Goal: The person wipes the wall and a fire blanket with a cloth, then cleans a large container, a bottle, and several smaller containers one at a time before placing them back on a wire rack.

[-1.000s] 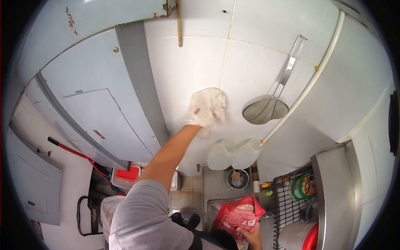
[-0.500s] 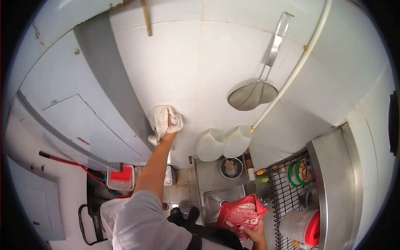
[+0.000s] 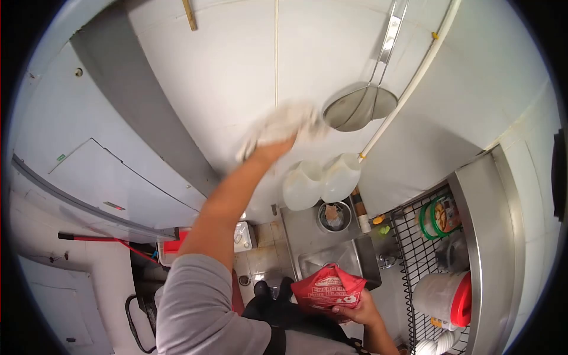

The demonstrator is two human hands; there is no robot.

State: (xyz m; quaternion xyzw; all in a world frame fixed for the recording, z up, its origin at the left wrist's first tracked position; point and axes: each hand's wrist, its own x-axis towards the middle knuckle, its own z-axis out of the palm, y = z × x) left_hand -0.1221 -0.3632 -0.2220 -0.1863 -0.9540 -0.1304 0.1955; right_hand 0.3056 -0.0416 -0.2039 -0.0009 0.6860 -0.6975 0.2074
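My left hand is stretched out to the white tiled wall, closed on a whitish cloth. Motion blurs the cloth and hides part of the fingers. Low in front of my body, my right hand grips a red fire blanket pouch with white print on it, thumb over its front. The pouch is above the near edge of the steel sink. To the right of the cloth, a large long-handled strainer hangs against the wall.
Two translucent plastic jugs stand behind a metal bowl by the sink. A white pipe runs down the wall. At right is a black wire rack with a red-lidded tub. A grey cabinet stands left.
My left hand has swept the cloth rightward and up along the wall, away from the cabinet's side. The pouch in my right hand has shifted slightly left and up. The view has tilted down somewhat.
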